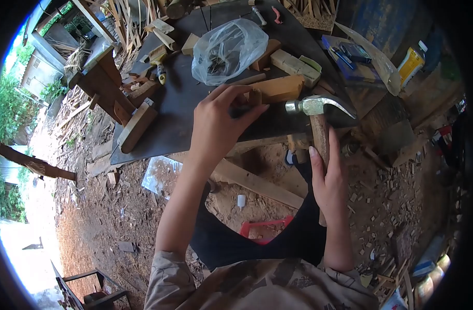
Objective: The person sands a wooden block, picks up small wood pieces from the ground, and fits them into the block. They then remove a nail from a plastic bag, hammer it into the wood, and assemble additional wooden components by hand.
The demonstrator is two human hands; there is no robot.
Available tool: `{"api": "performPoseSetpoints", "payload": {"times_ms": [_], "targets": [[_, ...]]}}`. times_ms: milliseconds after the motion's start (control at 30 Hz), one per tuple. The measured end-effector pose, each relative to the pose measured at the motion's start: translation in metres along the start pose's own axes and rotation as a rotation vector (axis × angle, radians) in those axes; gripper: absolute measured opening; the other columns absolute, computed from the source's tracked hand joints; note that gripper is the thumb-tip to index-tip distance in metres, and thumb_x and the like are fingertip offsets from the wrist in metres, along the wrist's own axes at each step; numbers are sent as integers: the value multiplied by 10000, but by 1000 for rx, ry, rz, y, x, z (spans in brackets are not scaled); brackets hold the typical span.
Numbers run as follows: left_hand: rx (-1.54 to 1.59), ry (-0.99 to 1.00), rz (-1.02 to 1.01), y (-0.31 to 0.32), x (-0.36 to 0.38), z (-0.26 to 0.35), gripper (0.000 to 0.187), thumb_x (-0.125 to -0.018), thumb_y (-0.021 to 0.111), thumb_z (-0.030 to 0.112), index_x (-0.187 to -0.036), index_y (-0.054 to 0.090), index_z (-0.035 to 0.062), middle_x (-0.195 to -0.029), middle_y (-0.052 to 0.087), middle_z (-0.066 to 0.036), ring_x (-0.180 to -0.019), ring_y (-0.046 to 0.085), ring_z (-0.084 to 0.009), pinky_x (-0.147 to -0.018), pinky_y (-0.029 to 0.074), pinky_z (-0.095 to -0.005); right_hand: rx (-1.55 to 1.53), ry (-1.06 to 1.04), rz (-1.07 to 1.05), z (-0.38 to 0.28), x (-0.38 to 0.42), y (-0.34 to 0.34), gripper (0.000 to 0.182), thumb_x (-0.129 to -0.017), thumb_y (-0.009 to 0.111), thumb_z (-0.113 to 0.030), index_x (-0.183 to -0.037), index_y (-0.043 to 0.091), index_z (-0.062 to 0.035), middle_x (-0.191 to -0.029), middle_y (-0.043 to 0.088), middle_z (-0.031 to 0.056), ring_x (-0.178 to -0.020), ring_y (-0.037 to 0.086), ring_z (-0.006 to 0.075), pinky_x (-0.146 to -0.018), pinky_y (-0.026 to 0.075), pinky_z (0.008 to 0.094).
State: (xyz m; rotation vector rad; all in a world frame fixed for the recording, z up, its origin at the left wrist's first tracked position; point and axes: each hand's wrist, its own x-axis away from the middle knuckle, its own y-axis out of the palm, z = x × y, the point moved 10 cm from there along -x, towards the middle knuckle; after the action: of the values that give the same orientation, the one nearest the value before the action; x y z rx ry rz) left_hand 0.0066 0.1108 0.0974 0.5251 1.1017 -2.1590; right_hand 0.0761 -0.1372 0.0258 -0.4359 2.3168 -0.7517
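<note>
My right hand [330,178] is wrapped around the wooden handle of a claw hammer [315,106]. The hammer's shiny head is raised near the table's front edge, its claw curving to the right. My left hand [222,116] has its thumb and fingers closed about the left end of a wooden block [280,89] on the dark tabletop [174,116]. Whether a smaller piece is also between those fingers is hidden. The hammer's face is just right of my left thumb, apart from it.
A clear plastic bag [229,49] with dark contents lies behind the block. Wood offcuts [296,67] and a yellow-handled tool [160,72] surround it. A wooden piece [137,126] rests on the table's left edge. A yellow bottle [412,62] stands right; scraps cover the ground.
</note>
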Motion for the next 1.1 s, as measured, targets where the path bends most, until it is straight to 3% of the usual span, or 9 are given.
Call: {"api": "performPoseSetpoints", "payload": {"times_ms": [300, 400, 500, 600, 1000, 1100], "targets": [[-73, -37, -10, 3, 1, -5, 397, -834, 973, 234, -1147, 809, 53, -828, 719, -60, -763, 709, -140, -710, 579, -328, 31, 9, 8, 2, 2, 1, 587, -1150, 603, -257, -1652, 417, -17, -1279, 730, 321, -1092, 776, 482, -869, 621, 522], [-72, -84, -23, 3, 2, -7, 420, -828, 976, 288, -1141, 804, 66, -781, 691, -44, -758, 696, -162, -744, 567, -349, 11, 62, -7, 3, 3, 3, 588, -1152, 606, -260, -1657, 415, -29, -1275, 731, 321, -1104, 771, 487, -871, 618, 522], [-194, 99, 49, -2, 2, 6, 446, -814, 977, 343, -1128, 805, 77, -770, 681, -32, -759, 678, -201, -801, 551, -377, -121, 238, -98, 11, 7, 9, 634, -1172, 579, -325, -1693, 379, -24, -1573, 579, 298, -1450, 604, 425, -1165, 493, 500], [-157, 97, 56, 0, 3, 3, 415, -816, 953, 355, -1084, 779, 90, -769, 656, 0, -802, 653, -229, -835, 498, -386, -100, 240, -91, 12, 7, 9, 631, -1174, 576, -322, -1694, 378, -25, -1573, 579, 296, -1452, 604, 416, -1168, 490, 498], [-117, 70, 61, -4, 3, 1, 429, -809, 976, 305, -1135, 821, 74, -799, 709, -49, -813, 694, -231, -801, 570, -396, -82, 235, -96, 11, 7, 9, 624, -1176, 572, -305, -1694, 375, -19, -1608, 543, 300, -1494, 561, 418, -1200, 459, 493], [-90, 23, 37, -2, 5, -4, 403, -842, 933, 344, -1128, 799, 94, -842, 708, -22, -835, 668, -238, -851, 517, -395, -78, 267, -102, 11, 7, 9, 627, -1177, 565, -313, -1697, 370, -21, -1613, 535, 301, -1501, 553, 417, -1205, 455, 493]]}}
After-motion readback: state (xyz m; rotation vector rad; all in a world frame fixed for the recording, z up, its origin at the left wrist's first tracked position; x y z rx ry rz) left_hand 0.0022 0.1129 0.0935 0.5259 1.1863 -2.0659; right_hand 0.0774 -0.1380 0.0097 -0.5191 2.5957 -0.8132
